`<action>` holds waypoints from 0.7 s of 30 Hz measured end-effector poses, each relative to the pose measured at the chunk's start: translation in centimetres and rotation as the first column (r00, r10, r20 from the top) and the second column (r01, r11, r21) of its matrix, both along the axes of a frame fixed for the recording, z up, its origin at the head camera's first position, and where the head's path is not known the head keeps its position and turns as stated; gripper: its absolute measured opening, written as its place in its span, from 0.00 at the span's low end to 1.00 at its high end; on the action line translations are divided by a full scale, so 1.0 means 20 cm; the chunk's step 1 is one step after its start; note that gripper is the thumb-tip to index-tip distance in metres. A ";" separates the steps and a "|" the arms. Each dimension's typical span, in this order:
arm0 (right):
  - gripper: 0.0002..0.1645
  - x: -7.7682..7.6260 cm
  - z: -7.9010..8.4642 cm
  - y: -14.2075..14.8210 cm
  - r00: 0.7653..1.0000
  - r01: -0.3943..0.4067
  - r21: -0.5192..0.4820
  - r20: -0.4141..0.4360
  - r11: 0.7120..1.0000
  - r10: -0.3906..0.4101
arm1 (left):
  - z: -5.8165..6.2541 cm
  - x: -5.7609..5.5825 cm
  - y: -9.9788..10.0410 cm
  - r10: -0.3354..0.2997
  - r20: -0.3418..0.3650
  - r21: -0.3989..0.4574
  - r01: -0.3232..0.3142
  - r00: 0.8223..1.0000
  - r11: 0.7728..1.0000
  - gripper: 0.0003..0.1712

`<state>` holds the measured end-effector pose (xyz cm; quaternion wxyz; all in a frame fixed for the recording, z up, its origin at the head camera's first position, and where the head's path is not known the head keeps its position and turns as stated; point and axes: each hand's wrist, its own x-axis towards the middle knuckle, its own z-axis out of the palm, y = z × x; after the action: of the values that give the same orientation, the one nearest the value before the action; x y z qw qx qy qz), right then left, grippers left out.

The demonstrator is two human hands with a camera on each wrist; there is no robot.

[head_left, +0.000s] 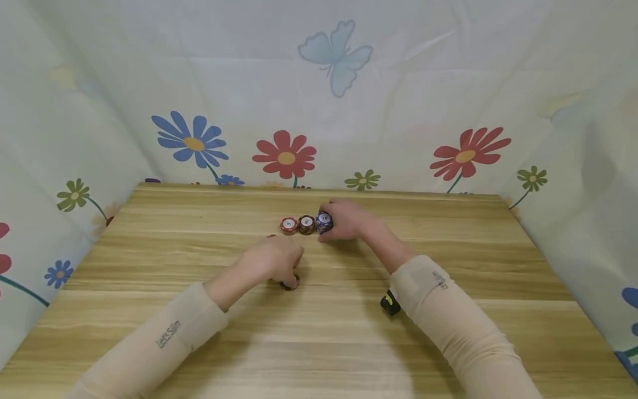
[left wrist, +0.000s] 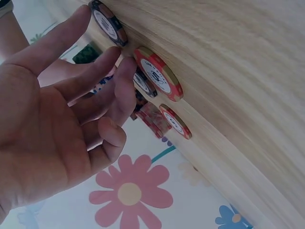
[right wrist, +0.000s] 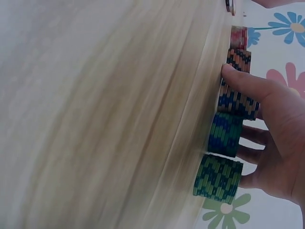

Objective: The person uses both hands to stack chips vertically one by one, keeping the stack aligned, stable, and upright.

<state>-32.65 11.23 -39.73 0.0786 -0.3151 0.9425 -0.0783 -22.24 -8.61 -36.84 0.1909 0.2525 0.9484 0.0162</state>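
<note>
My right hand [head_left: 345,219] holds a tall stack of blue poker chips [head_left: 324,220], thumb at the near side and forefinger behind. A blue-green chip stack [right wrist: 225,134] and a green chip stack [right wrist: 218,178] stand by its other fingers; in the head view that hand hides both. Further left, my left hand [head_left: 280,258] reaches low over loose chips, fingers loosely bent. Its thumb tip meets a dark brown chip [left wrist: 108,23] lying flat. Beyond the fingertips lie a red chip [left wrist: 159,74], another dark chip [left wrist: 144,82] and a second red chip [left wrist: 175,121].
A red chip stack [head_left: 288,224] and a black-and-brown chip stack [head_left: 306,224] stand in a row left of the blue one. A black object with a yellow mark [head_left: 390,303] shows beside my right sleeve. A flowered curtain [head_left: 399,105] borders the wooden table [head_left: 339,343].
</note>
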 end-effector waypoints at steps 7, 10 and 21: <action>0.32 0.00 0.01 -0.04 1.000 -0.019 -0.049 0.013 0.999 0.019 | 0.01 0.01 -0.01 -0.040 0.007 0.005 0.040 0.999 0.999 0.19; 0.29 0.00 0.00 -0.05 1.000 -0.015 -0.042 0.003 0.999 0.016 | 0.00 0.02 0.00 -0.048 -0.009 0.007 0.048 0.999 0.999 0.19; 0.24 -0.01 0.00 -0.10 1.000 -0.003 0.000 -0.007 1.000 0.003 | -0.04 0.02 0.00 -0.077 -0.093 0.030 0.080 0.993 0.996 0.17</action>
<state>-32.79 9.24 -39.69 0.0755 -0.3168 0.9423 -0.0769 -21.75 -8.68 -37.56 0.1433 0.2930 0.9452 0.0129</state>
